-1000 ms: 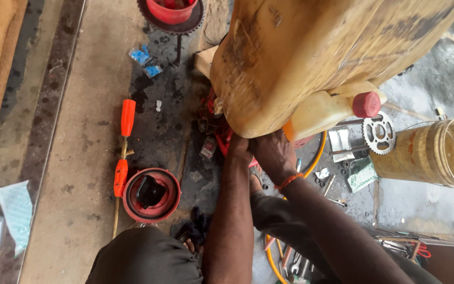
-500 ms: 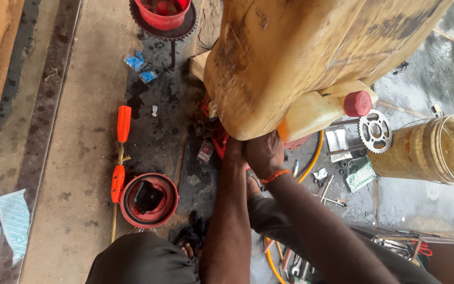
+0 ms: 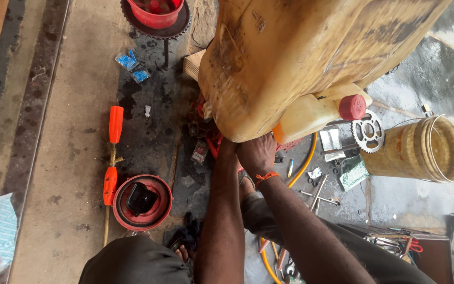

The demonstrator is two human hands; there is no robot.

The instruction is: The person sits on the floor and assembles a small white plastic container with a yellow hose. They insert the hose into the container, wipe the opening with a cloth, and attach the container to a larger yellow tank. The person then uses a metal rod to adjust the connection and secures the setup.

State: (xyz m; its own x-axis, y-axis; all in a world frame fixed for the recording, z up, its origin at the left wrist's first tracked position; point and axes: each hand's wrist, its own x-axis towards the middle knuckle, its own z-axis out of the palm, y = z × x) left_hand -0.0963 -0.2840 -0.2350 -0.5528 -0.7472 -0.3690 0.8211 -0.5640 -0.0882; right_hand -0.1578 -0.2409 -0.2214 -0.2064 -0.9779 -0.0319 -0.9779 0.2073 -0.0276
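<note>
while tilted, yellow jerrycan [image 3: 300,58] above | hands [image 3: 256,153] seemingly touch underside

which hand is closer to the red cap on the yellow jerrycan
Right. The right hand, with the orange wristband, sits under the jerrycan just left of the red cap. The left hand is farther left, mostly hidden beneath it.

Red bowl [image 3: 142,202], sprocket [image 3: 368,132], woven basket [image 3: 421,150]

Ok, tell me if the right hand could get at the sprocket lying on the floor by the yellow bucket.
Probably yes. The right hand is pressed under the big yellow jerrycan, and the sprocket lies uncovered to its right beside the bucket. Only small loose tools lie between. But the hand would have to let go of the jerrycan.
</note>
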